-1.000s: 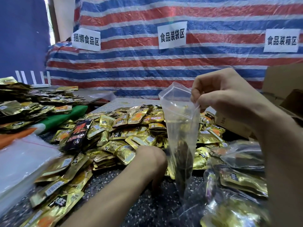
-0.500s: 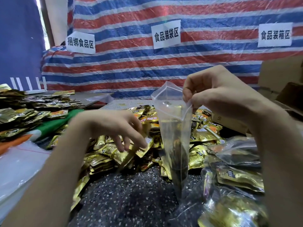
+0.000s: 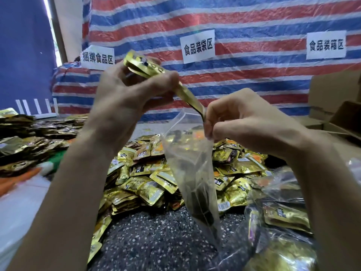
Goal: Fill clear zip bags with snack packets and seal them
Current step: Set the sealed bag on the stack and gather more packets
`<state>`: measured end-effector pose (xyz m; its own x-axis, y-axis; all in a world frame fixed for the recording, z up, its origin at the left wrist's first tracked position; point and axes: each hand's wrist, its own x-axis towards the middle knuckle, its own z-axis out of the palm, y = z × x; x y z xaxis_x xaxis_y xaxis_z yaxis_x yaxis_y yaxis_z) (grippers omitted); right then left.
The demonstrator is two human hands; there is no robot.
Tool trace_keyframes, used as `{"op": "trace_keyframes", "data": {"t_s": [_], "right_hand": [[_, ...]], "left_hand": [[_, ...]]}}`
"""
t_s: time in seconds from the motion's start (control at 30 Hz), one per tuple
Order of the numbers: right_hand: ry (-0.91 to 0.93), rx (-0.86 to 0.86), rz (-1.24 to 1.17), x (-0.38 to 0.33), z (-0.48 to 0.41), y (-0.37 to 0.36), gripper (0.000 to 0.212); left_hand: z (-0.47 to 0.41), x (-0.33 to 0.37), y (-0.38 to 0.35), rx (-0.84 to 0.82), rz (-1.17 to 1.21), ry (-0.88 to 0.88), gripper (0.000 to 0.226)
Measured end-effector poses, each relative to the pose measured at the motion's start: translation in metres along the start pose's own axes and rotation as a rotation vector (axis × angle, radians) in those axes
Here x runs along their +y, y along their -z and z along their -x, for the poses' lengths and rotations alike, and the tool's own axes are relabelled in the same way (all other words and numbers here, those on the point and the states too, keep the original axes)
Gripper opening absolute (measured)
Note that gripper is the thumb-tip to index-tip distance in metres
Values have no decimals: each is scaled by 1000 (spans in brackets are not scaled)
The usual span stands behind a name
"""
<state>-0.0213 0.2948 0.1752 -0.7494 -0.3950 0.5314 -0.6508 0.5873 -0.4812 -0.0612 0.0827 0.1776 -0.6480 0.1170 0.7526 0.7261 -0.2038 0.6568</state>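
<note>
The clear zip bag (image 3: 192, 165) hangs upright in mid-air above the table (image 3: 156, 243), mouth up and partly open. It already holds some dark contents near the bottom; what they are cannot be told.

The right hand (image 3: 244, 124) pinches the right side of the bag's rim between curled fingers and thumb. The left hand (image 3: 127, 94) grips a stack of gold snack packets (image 3: 148, 66), fingers wrapped round it. The stack slants down, and its lower end sits at the bag mouth. The number of packets in the stack cannot be told.

Handling, as judged:
- The bag film is thin, limp and light. Hold it at the stiffer zip strip, as here. With 1 pinch point the mouth tends to collapse.
- The foil packets look slick, flat and light. Grip them across the flat faces so they do not fan out.

A loose pile (image 3: 152, 178) of packets lies behind the bag. Filled bags (image 3: 285, 214) lie to the right. A striped tarpaulin (image 3: 244, 79) hangs behind.
</note>
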Motion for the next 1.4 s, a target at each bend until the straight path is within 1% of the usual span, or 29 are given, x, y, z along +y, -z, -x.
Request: {"op": "trace_keyframes", "data": {"t_s": [0.13,0.2,0.27,0.43,0.5,0.57,0.6,0.67,0.73,0.8,0.87,1.0,1.1,1.17,1.23,1.27,1.33,1.37,1.4], "right_hand": [[-10,64,-14,3,0,0,15],[-13,95,-26,3,-1,0,15],[-10,90,-39,1,-2,-2,14],[16,105,-39,-1,-3,-7,10],[4,100,-49,1,-3,-5,8],[1,106,-58,3,-2,-2,14],[5,110,-67,3,-2,-1,13],[4,120,-73,4,-2,-1,11],[-5,123,-66,4,-2,0,15],[-15,113,-52,4,-1,1,15],[-21,105,-62,5,0,3,16],[-45,101,-64,7,1,7,17],[-72,76,-78,7,3,9,17],[-81,76,-90,7,5,11,16],[-84,81,-80,7,6,13,13],[-88,88,-67,8,6,14,15],[-106,109,-33,9,6,14,21],[-114,124,-15,8,5,14,21],[-119,137,5,8,5,14,21]], "left_hand": [[2,3,3,3,-167,6,80],[4,4,5,-20,-198,45,84],[5,2,2,-37,-236,63,84],[7,-8,-14,-193,-397,134,78],[7,-13,-17,-201,-428,140,79],[6,-18,-16,-175,-470,147,80],[5,-20,-15,-161,-496,163,80],[5,-24,-15,-155,-510,227,82],[5,-27,-16,-183,-474,288,84],[6,-29,-19,-262,-431,318,69],[7,-29,-23,-356,-471,354,52],[14,-37,-36,-497,-614,453,57],[16,-38,-38,-570,-690,456,64],[13,-32,-29,-633,-679,475,67],[9,-21,-15,-658,-667,446,61],[8,-15,-9,-651,-676,416,56],[7,-6,0,-643,-672,378,58],[8,-1,1,-663,-660,365,59],[9,4,-1,-695,-655,342,56]]}}
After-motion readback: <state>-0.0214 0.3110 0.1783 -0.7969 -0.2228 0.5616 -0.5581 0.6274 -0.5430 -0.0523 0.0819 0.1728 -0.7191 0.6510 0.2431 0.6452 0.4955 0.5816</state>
